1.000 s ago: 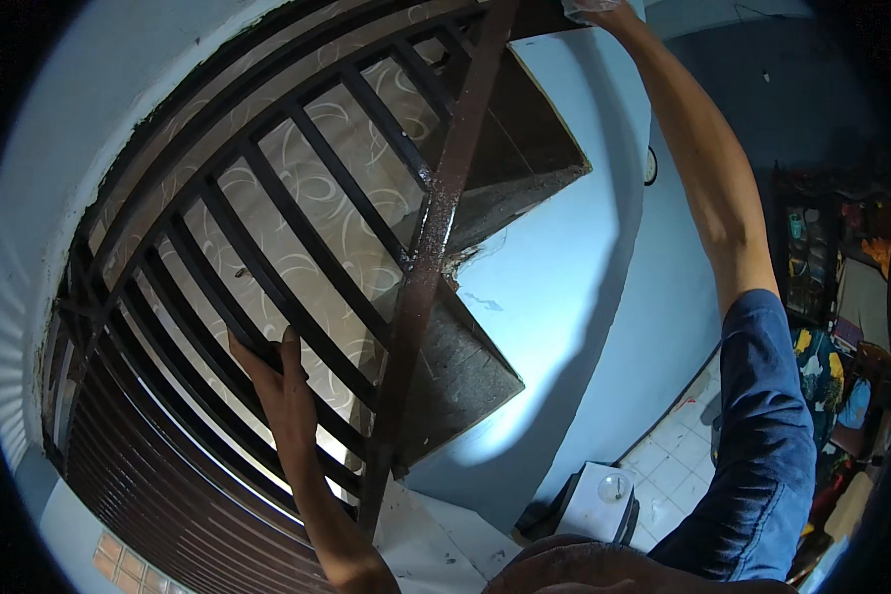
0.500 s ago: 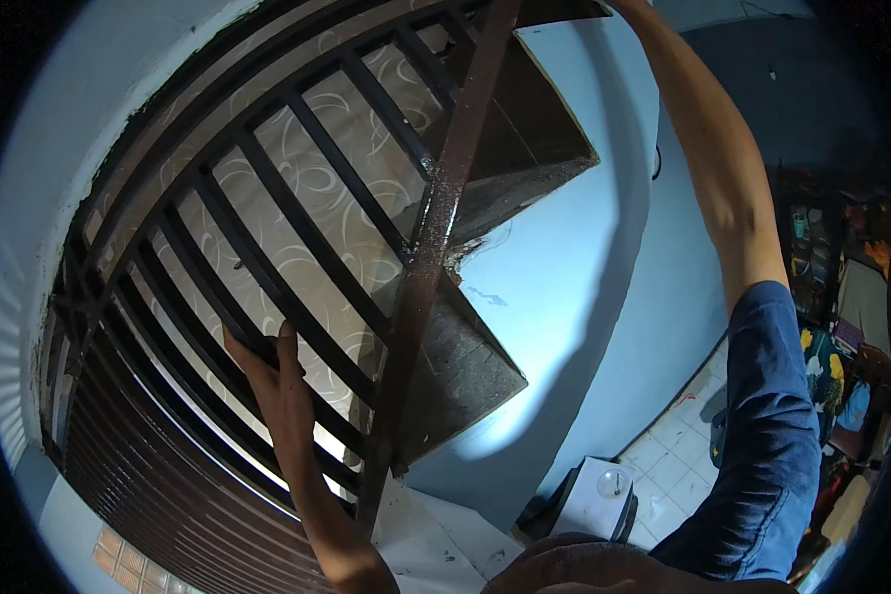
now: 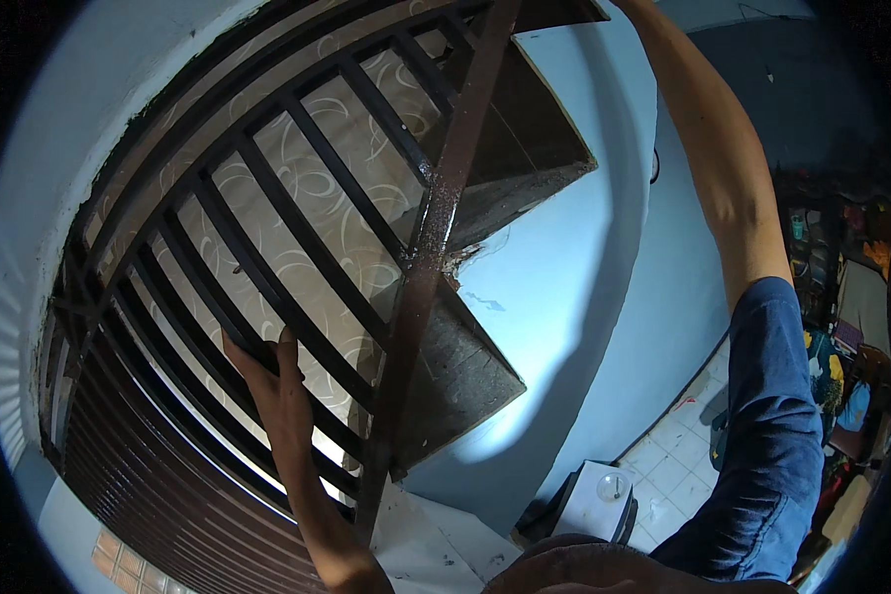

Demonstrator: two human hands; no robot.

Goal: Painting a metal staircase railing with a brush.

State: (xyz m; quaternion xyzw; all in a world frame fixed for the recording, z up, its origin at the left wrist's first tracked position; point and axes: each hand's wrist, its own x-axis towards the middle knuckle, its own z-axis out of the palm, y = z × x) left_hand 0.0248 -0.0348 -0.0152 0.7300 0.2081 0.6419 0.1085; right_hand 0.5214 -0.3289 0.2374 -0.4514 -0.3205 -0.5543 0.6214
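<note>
My left hand (image 3: 285,391) is closed around one dark metal bar (image 3: 206,282) of a stair railing, with the thumb pointing up on one side. Several parallel bars run from a dark upper rail to a brown slanted rail (image 3: 436,228), whose surface looks glossy in places. My right arm (image 3: 723,168), in a blue sleeve (image 3: 774,396), reaches up along the right side. Its hand lies beyond the top edge, so what it touches is hidden.
Dark stair steps (image 3: 470,386) jut in a zigzag beside the slanted rail, against a light-blue wall (image 3: 554,277). Behind the bars hangs a beige swirl-patterned surface (image 3: 317,178). Below stands a white box-like object (image 3: 594,500) on a tiled floor (image 3: 668,460). Cluttered goods (image 3: 851,346) fill the far right.
</note>
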